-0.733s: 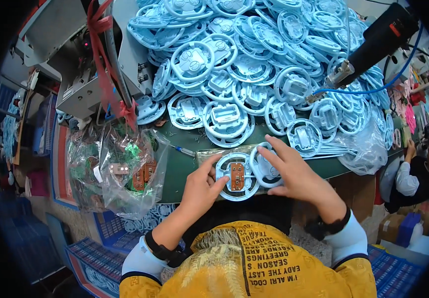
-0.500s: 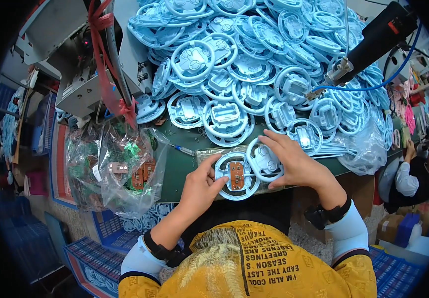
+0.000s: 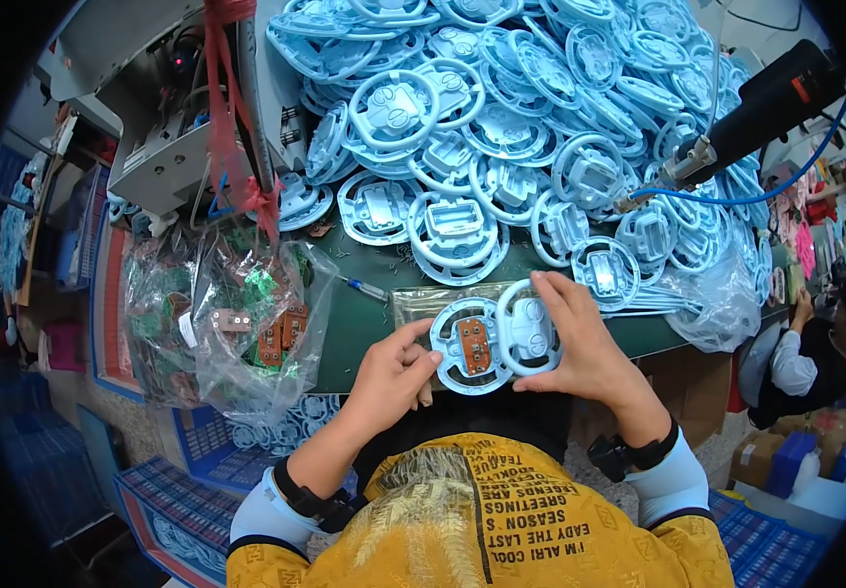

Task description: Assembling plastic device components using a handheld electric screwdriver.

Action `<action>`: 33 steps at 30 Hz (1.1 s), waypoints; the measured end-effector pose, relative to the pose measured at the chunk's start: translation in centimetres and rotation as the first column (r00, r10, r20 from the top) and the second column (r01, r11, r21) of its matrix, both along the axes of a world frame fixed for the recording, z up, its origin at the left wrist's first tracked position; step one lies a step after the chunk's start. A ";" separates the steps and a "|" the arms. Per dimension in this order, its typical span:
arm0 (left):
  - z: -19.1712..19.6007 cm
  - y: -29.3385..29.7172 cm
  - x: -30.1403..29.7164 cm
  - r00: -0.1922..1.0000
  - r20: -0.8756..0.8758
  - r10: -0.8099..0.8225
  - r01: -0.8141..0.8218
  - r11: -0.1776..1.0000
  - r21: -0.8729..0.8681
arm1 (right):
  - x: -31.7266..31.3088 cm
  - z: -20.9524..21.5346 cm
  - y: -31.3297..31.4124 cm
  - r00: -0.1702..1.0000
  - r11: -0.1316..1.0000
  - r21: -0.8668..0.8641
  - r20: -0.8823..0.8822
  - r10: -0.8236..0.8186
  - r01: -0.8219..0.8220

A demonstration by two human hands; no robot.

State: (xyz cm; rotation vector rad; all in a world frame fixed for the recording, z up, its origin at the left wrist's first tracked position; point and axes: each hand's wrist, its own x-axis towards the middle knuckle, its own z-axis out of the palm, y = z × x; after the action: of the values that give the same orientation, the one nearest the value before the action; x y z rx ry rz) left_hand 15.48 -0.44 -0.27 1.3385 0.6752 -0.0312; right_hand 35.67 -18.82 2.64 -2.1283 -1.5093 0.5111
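In front of me are two pale-blue toy steering wheel pieces, side by side with their rims overlapping. The left steering wheel piece (image 3: 450,373) shows its inside, with a brown circuit board (image 3: 475,345) at its middle. My left hand (image 3: 393,377) has its thumb and bent forefinger at that piece's left rim. My right hand (image 3: 584,343) grips the right steering wheel piece (image 3: 529,331), fingers over its top and thumb under its lower rim. This one turns its molded round details upward. Behind both lies a strip of clear film (image 3: 428,306) on the green table (image 3: 349,338).
A large heap of blue steering wheel pieces (image 3: 501,127) covers the far table. Clear bags (image 3: 237,314) of circuit boards lie left, beside a screwdriver-like pen tool (image 3: 368,289). A grey machine (image 3: 173,167) stands far left; a black cylindrical tool (image 3: 761,113) hangs at right. Crates (image 3: 188,490) stand below.
My left thumb and forefinger have slid slightly outward on the left piece's rim. The right piece has tilted more upright in my right hand. The whole view has shifted a little.
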 end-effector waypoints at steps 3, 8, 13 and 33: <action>-0.6 0.0 0.1 1.000 0.024 0.010 -0.009 0.999 -0.035 | -1.4 -0.2 0.8 0.999 0.999 -0.020 -0.021 0.048 -0.048; -0.7 0.0 0.3 0.999 0.039 0.034 -0.031 0.995 -0.092 | -2.5 -0.4 2.2 0.991 0.992 0.006 0.050 0.127 -0.128; -0.8 0.1 0.2 0.997 0.070 0.018 -0.011 0.995 -0.101 | -3.0 0.0 3.1 0.990 0.993 0.005 0.084 0.116 -0.117; -1.3 0.5 0.0 0.995 0.101 0.003 0.009 0.992 -0.123 | -4.3 -0.1 3.8 0.989 0.994 -0.028 0.106 0.104 -0.101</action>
State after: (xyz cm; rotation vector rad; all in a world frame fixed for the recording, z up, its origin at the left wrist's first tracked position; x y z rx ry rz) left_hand 15.47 0.02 -1.55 1.2146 0.5768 -0.0078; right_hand 31.33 -14.99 2.56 -2.1340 -1.6867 0.4574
